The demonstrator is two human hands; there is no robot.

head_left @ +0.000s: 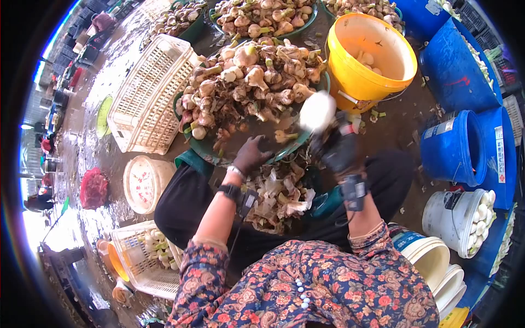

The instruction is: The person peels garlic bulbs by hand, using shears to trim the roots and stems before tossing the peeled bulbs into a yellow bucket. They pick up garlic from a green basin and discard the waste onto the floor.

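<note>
My left hand point(250, 155), in a dark glove, reaches over the near rim of a green basin point(210, 159) with its fingers apart and nothing in them. Heaped in the basin are unpeeled garlic bulbs point(256, 77) with dry skins and cut stems. My right hand point(336, 146), also gloved, is smeared by motion at the basin's right side. Right at its fingertips is a blurred white garlic bulb point(318, 112); I cannot tell whether the fingers grip it. A small red and white piece point(347, 129) shows beside that hand. Garlic peelings point(279, 199) lie between my legs.
Ahead on the right stands a yellow bucket point(366, 82) with a few pale bulbs inside. Blue tubs point(448, 150) and a white bucket of peeled garlic point(445, 221) line the right. White crates point(150, 93) and a pale tub point(143, 185) are left. More garlic-filled basins point(262, 16) stand beyond.
</note>
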